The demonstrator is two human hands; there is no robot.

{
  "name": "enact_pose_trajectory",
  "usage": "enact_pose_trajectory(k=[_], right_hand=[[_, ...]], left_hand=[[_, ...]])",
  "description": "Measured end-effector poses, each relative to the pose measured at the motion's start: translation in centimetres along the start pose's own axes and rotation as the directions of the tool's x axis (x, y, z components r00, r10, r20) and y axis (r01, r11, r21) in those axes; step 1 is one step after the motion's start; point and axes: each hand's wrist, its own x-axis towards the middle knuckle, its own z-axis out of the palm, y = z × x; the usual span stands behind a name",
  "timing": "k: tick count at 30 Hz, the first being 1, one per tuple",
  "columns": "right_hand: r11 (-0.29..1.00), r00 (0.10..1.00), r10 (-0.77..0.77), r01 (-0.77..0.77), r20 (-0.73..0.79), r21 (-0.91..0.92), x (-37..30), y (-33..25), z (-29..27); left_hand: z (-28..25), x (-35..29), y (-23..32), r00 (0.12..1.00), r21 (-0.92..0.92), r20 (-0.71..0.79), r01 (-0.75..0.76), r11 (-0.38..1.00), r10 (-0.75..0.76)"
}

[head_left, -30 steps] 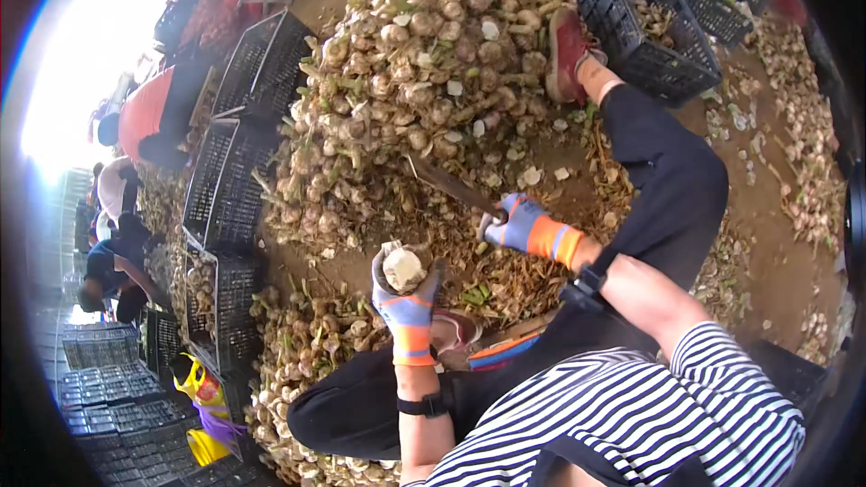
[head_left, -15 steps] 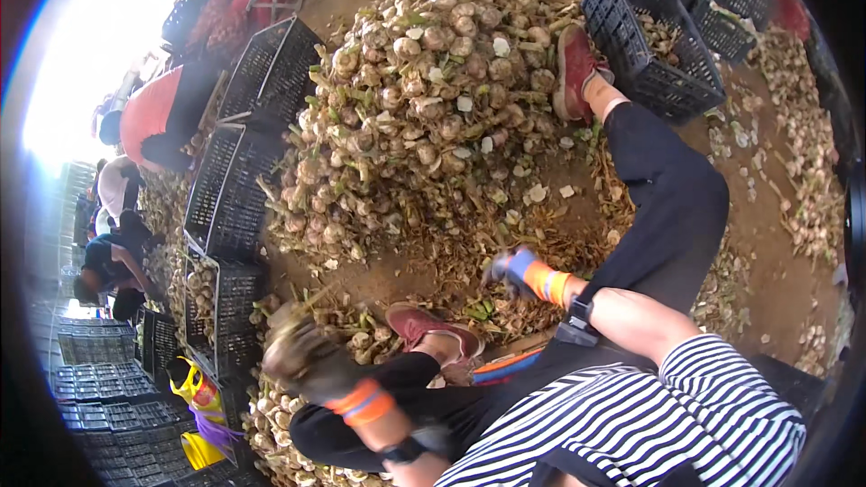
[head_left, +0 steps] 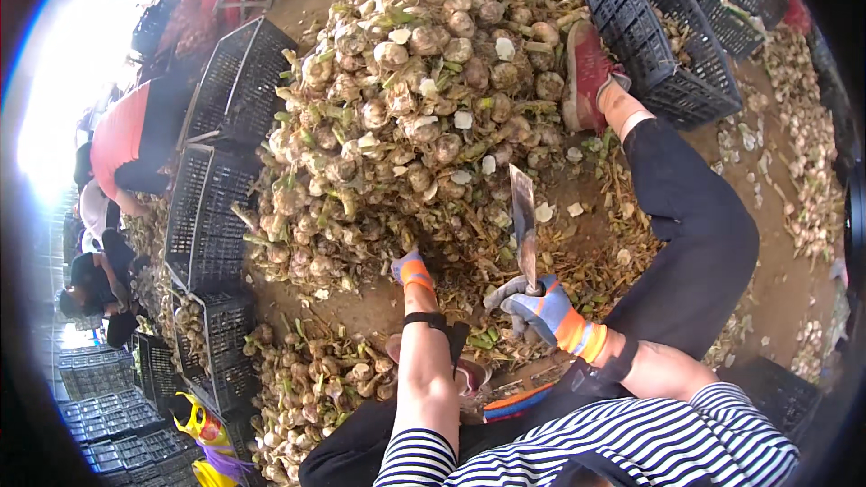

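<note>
My right hand, in a grey, blue and orange glove, is closed around the handle of a knife. Its broad, stained blade points up, away from me. My left hand, in a similar glove, reaches into the near edge of a large heap of garlic bulbs with stalks and roots. The fingers are hidden among the garlic, so what they grip cannot be made out. Left of my bent leg lies a smaller pile of garlic.
Black plastic crates line the left side; another crate with garlic stands beyond my red shoe. Dry leaf scraps litter the ground. Other people bend down at far left. A yellow bag hangs near the crates.
My left hand has swung from above the smaller pile at left to the large heap. My right hand has shifted slightly right and nearer, and the knife now shows clearly.
</note>
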Motion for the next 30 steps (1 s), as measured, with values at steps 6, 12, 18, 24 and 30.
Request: enact_pose_trajectory(k=[6,12,18,24,30], right_hand=[[0.962,0.999,-0.032,0.033,0.007,-0.272,0.9,0.1,0.4],[0.551,0.965,-0.225,0.238,0.132,-0.800,1.5,2.0,-1.1],[-0.035,0.947,0.042,0.320,0.318,-0.947,-2.2,-1.5,2.6],[-0.175,0.909,0.028,0.413,0.415,-0.894,-4.8,-2.5,4.0],[-0.215,0.906,0.037,0.420,0.422,-0.882,-5.4,-2.5,3.6]], left_hand=[[-0.3,-10.0,-1.3,0.844,-0.876,0.160,-0.118,0.468,0.512],[-3.0,-21.0,3.7,0.876,-0.757,-0.069,-0.358,0.547,0.478],[-4.6,-23.4,1.5,0.795,-0.934,0.105,-0.127,0.334,0.598],[-4.8,-31.6,3.3,0.809,-0.795,0.045,-0.327,0.511,0.586],[-5.1,-34.9,4.2,0.709,-0.910,0.228,-0.088,0.405,0.668]])
